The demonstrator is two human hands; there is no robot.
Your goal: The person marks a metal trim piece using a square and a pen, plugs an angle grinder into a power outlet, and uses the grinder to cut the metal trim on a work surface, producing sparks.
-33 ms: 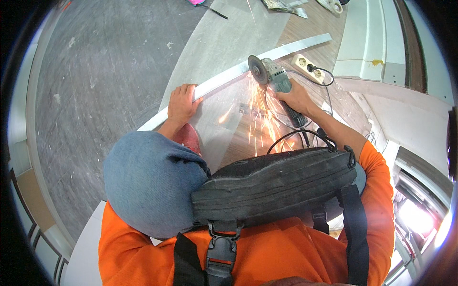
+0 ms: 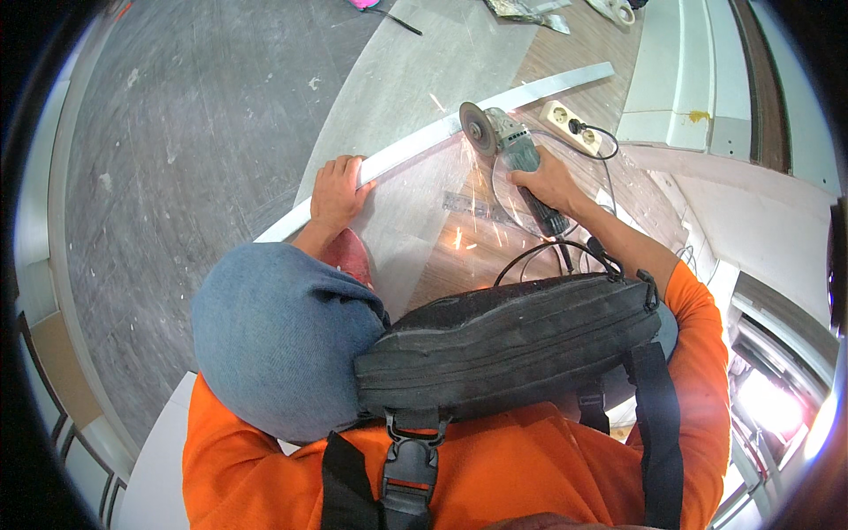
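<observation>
My right hand point(image 2: 549, 184) grips a green and black angle grinder point(image 2: 523, 159) by its body. The grinder's disc point(image 2: 477, 130) stands at the edge of a long white metal strip point(image 2: 415, 144), and a few sparks point(image 2: 464, 238) scatter below it. Whether the disc touches the strip, I cannot tell. To the left, my left hand point(image 2: 337, 190) is closed round the strip, fingers over its far side. The strip runs slantwise from beside my left knee toward the far right. Part of it is hidden behind the knee and the disc.
Right of the grinder lies a white power strip point(image 2: 572, 128) with a black plug and cable. A flat metal ruler-like piece point(image 2: 477, 208) rests on the wood-look floor. A black bag point(image 2: 512, 340) hangs at my front. Crumpled packaging point(image 2: 530, 12) lies at the far edge.
The thick stream of sparks under the disc has thinned to a few scattered ones. Both hands, the grinder and the strip stay in nearly the same place.
</observation>
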